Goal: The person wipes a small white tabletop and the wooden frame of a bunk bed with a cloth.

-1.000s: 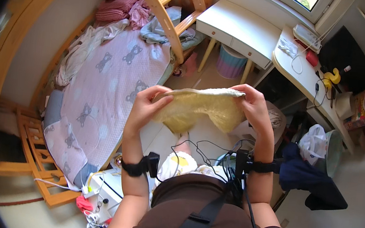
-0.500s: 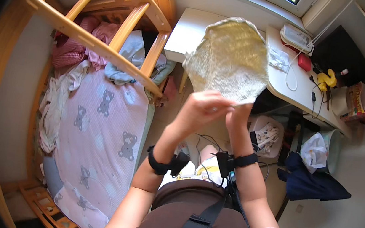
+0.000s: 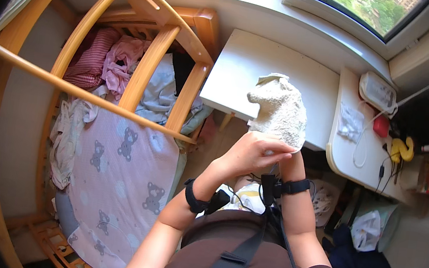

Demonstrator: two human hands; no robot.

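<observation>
Both hands (image 3: 263,151) closed on the bunched cream cloth (image 3: 280,110), held upright

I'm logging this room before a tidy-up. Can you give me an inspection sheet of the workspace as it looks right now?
Surface: white table under the window, mostly bare.
Job's things: pale yellow textured cloth, bunched and raised upright in front of the table.
Clutter: pink and striped clothes heaped at the head of the wooden cot; bear-print sheet; small yellow toy on the side desk.
Grip: left hand closed on the cloth's lower edge; right hand mostly hidden behind it.
Cables: white cord on the side desk.
Surroundings: dark garment on the floor.
</observation>
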